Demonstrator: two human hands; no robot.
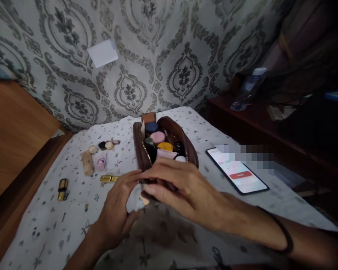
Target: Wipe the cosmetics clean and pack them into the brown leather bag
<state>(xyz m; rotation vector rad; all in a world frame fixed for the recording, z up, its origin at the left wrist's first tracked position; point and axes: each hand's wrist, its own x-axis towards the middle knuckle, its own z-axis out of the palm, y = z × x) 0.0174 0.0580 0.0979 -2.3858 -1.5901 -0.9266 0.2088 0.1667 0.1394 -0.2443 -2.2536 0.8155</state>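
Note:
My left hand (118,204) curls around a small white object (134,198) with a copper-coloured end, whose kind I cannot make out. My right hand (183,185) reaches across, its bent fingers meeting the left fingertips above that object; what they grip is hidden. Just beyond both hands stands a brown zipped makeup bag (193,152), unzipped. Inside are a pink-lidded jar (158,137), a dark blue lid (151,128), a yellow lid (165,146), a pale tube (166,154) and several dark items. A gold tube (108,178) lies left of my left hand.
Further left on the patterned sheet lie a beige bottle (87,163), a purple-and-white tube (101,161), small round pots (109,145) and a gold-and-black lipstick tube (62,189). A lit phone (239,172) lies right. A plastic bottle (248,90) stands on the dark side table.

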